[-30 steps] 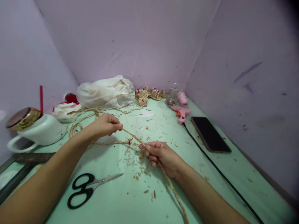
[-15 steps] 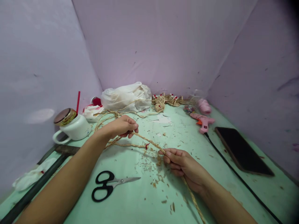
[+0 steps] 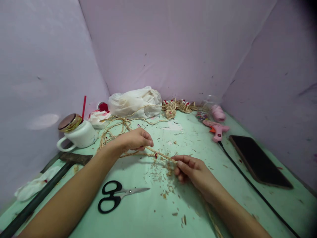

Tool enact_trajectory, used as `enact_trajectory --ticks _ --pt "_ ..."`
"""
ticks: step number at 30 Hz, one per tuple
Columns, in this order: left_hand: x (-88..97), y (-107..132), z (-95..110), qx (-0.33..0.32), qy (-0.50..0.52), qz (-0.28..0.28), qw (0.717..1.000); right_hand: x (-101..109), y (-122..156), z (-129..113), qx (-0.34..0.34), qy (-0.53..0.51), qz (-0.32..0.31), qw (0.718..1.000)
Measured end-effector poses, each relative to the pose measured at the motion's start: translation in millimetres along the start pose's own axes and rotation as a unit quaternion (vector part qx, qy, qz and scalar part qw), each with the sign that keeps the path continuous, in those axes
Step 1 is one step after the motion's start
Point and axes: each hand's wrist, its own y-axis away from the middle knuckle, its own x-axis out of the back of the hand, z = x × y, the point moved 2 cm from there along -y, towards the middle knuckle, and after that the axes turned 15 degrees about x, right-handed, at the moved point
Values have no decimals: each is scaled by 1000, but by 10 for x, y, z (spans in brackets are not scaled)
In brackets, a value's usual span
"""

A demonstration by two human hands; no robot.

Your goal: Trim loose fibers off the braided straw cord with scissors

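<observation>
Left hand (image 3: 137,139) just dipped, so the braided rope (image 3: 168,158), pinched there and in the right hand (image 3: 193,169), passes the red tie (image 3: 156,155) (touching? can't tell), looks roughly lined up.

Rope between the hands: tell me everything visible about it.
The rope is thin, straw-coloured, twisted or braided, and looks like plant fibre. It slopes from under the left hand, whose hold is hidden, down to the right hand, which pinches it; that span looks nearly straight. Beyond, it seems to continue beside the right forearm to the bottom edge. Whether the red tie touches it is unclear.
</observation>
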Motion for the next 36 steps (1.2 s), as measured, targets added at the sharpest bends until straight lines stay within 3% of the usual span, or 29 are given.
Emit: enact_trajectory --ticks 2,5,8,10,16,21,24,27,36 --pt "-127 10 32 3 -16 -10 1000 -11 6 -15 73 101 -7 992" --pt "-301 72 105 -10 -57 -37 998 -54 46 -59 185 212 -50 958" --pt "-413 147 178 -37 -78 -47 995 -79 96 -109 281 253 -45 925" --pt "-462 172 203 -40 -73 -43 996 -92 118 -134 309 253 -42 916" --pt "-515 147 199 -30 25 -73 997 -138 135 -164 222 198 -43 954" --pt "-424 142 225 -104 61 -84 989 -119 101 -128 106 47 -3 993" --pt "-407 128 233 -125 42 -59 990 -86 72 -110 61 -32 31 997" --pt "-421 105 233 -134 14 -19 991 -81 61 -106 42 -57 29 997" --pt "-496 76 232 -121 4 -51 991 -100 39 -63 41 -22 50 998"
